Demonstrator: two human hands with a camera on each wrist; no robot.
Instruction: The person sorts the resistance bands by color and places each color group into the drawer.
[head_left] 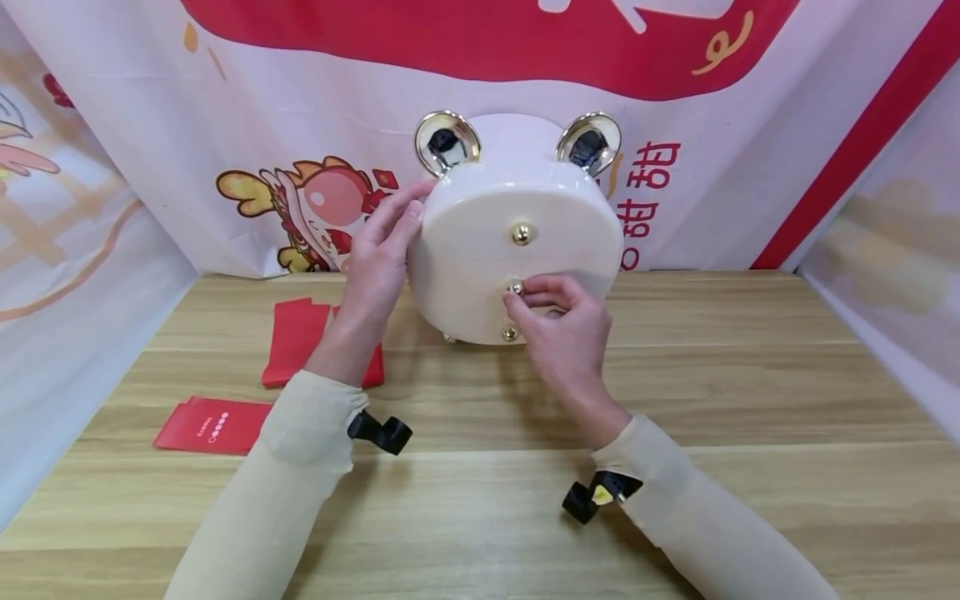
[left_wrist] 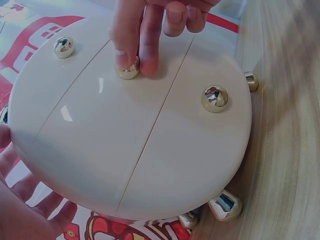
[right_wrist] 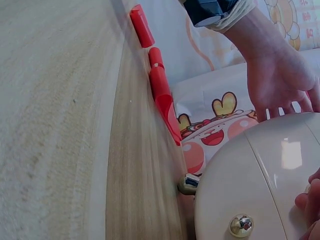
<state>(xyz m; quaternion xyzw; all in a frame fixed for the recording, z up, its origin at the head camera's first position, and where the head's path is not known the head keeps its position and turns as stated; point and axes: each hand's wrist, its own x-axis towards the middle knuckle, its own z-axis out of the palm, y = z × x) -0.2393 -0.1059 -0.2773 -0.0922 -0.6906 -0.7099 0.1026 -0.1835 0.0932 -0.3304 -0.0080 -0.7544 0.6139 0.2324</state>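
A glossy white round drawer box (head_left: 465,250) with two gold ear-like rounds on top stands on the table. Thin seams split its front into three parts, each with a round gold knob. My right hand (head_left: 570,329) pinches the middle knob (left_wrist: 127,68) between thumb and fingers. My left hand (head_left: 378,258) rests on the box's left side near the top, its fingers extended along the curve, as the right wrist view also shows. The upper knob (head_left: 522,233) and the lower knob (head_left: 510,332) are untouched. The drawer fronts look flush.
Red envelopes (head_left: 213,425) lie at the left of the wooden table (head_left: 480,525), with more red paper (head_left: 292,342) behind them, partly hidden by my left forearm. Short gold feet (left_wrist: 226,206) hold up the box. A printed cloth (head_left: 315,100) hangs right behind it.
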